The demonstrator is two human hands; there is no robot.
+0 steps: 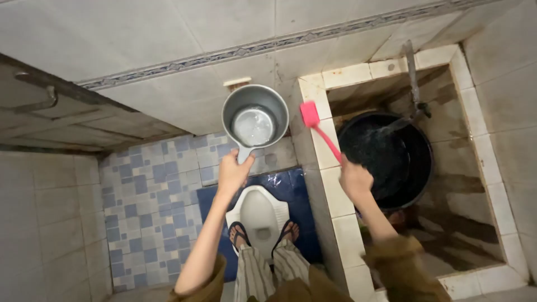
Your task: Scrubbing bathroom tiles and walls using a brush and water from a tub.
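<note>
My left hand [233,172] grips the handle of a grey water scoop [255,117], held out level with a little water in its bottom. My right hand [354,180] holds a pink brush [316,126] by its long handle, the brush head raised over the tiled rim of a water tank [324,162]. Below me is a white squat toilet [258,212] on a blue base, with my sandalled feet on either side of it.
A black tub [417,162] full of water sits inside the tiled tank, under a tap [417,103] with water running from it. Blue and grey mosaic floor tiles [151,212] lie to the left. A door [61,120] stands at the far left.
</note>
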